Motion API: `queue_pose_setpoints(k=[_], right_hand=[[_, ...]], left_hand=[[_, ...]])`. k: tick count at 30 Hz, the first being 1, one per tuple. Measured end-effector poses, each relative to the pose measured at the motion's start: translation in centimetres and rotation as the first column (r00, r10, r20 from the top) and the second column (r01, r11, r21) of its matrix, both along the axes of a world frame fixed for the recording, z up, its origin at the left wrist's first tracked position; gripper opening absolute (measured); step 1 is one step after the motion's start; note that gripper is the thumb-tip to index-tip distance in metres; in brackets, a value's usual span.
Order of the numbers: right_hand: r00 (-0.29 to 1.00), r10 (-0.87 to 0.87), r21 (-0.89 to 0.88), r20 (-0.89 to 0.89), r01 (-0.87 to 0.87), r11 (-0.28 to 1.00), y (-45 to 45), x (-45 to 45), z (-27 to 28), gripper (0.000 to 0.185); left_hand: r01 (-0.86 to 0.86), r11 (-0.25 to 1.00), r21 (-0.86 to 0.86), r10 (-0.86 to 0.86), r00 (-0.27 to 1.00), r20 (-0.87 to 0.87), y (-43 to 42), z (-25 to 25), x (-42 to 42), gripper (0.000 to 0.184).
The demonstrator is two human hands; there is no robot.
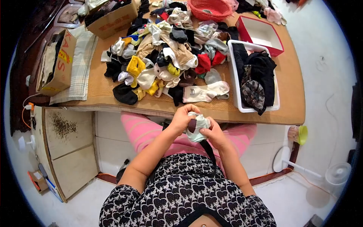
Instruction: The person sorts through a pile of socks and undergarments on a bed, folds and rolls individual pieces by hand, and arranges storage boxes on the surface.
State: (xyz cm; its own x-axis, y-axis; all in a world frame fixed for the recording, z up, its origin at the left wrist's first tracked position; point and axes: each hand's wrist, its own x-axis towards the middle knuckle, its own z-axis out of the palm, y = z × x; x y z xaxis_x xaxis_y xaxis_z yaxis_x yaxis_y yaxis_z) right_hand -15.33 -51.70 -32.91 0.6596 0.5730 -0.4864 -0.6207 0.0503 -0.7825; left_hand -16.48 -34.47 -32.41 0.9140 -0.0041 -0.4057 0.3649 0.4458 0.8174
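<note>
Over my lap, my left hand [183,120] and my right hand [216,133] both grip a pale mint sock [198,135] with a dark maroon patch. The sock is bunched up, and its far edge is partly hidden by my fingers. Just beyond my hands, a white sock [206,92] with a small printed face lies flat near the front edge of the bed-like surface. Behind it rises a large mixed heap of socks [151,77] in white, black, yellow, beige and red. A black sock [125,94] rests at the heap's near left corner.
To the right stand a white plastic bin [235,85] of dark clothes and a red-edged box [280,49]. A red basket [211,16] is at the back. Cardboard boxes [60,72] [113,22] are at left, above a wooden cabinet [72,162]. A white fan [281,159] stands lower right.
</note>
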Motion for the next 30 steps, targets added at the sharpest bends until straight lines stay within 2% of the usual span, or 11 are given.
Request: queue_pose_setpoints(k=[1, 3, 4, 5, 7, 9, 12, 17, 20, 25, 30], right_hand=[[1.000, -0.004, -0.001, -0.001, 0.004, 1.000, 0.3, 0.0, 0.1, 0.028], [0.978, -0.003, -0.239, 0.209, 0.055, 0.970, 0.9, 0.0, 0.4, 0.023], [0.911, -0.006, -0.273, 0.411, 0.130, 0.953, 1.5, 0.0, -0.2, 0.023], [0.911, -0.010, -0.274, 0.412, 0.135, 0.952, 1.6, -0.1, -0.4, 0.023], [0.815, 0.140, -0.508, 0.563, 0.208, 0.836, 2.1, 0.0, 0.2, 0.022], [0.803, 0.116, -0.505, 0.585, 0.248, 0.827, 2.8, -0.1, 0.4, 0.022], [0.658, 0.109, -0.501, 0.745, 0.443, 0.743, 3.1, 0.7, -1.2, 0.022], [0.589, 0.101, -0.490, 0.801, 0.549, 0.677, 3.5, 1.1, -2.8, 0.018], [0.574, 0.114, -0.503, 0.811, 0.585, 0.637, 3.2, 1.1, -2.7, 0.020], [0.460, 0.196, -0.484, 0.866, 0.671, 0.562, 2.1, 1.5, -2.7, 0.025], [0.477, 0.129, -0.466, 0.870, 0.704, 0.537, 2.0, 2.3, -1.8, 0.024]], left_hand=[[0.004, 1.000, -0.001, -0.004, 1.000, -0.001, -0.2, -0.1, -0.1, 0.016], [-0.061, 0.989, 0.135, 0.050, 0.995, 0.088, -0.6, -0.7, -0.4, 0.014], [-0.127, 0.924, 0.362, 0.071, 0.984, 0.164, -1.0, -0.2, -0.3, 0.006], [-0.123, 0.925, 0.360, 0.067, 0.984, 0.164, -1.1, 0.2, -0.3, 0.006], [-0.207, 0.709, 0.674, -0.037, 0.944, 0.328, -1.3, 1.5, -0.4, 0.017], [-0.203, 0.706, 0.678, -0.026, 0.950, 0.312, -1.4, 1.7, -0.4, 0.016], [-0.208, 0.618, 0.758, -0.042, 0.954, 0.296, -2.1, 2.1, -0.2, 0.014], [-0.178, 0.535, 0.826, -0.162, 0.938, 0.307, -3.1, 2.3, -0.9, 0.023], [-0.124, 0.560, 0.819, -0.161, 0.954, 0.254, -3.5, 2.4, -1.1, 0.026], [-0.177, 0.496, 0.850, -0.223, 0.920, 0.321, -4.0, 2.7, -1.1, 0.024], [-0.133, 0.635, 0.761, -0.186, 0.930, 0.317, -4.4, 3.1, -0.5, 0.027]])
